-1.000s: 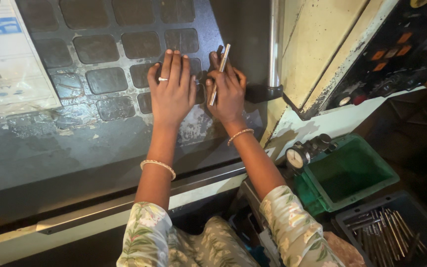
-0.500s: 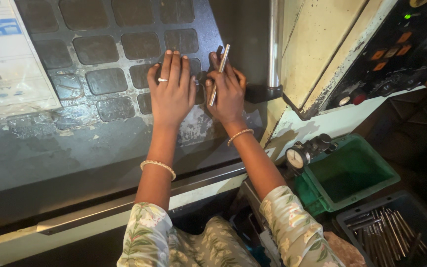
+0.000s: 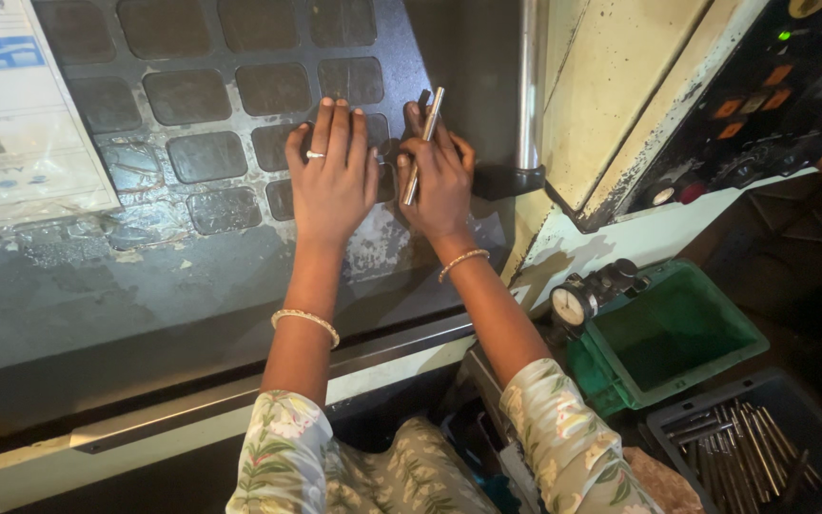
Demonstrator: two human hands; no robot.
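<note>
while the left hand (image 3: 333,176) lies flat, fingers together, on the dark panel (image 3: 192,105), the right hand (image 3: 440,176) pinches a thin metal rod (image 3: 423,143) that may slip.

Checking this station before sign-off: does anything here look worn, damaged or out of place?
Yes. The cream panel has chipped, dark paint along its lower edge, and the grey surface below the hands shows a scuffed pale patch. The left hand lies flat on the door; the right hand holds a metal rod.
</note>
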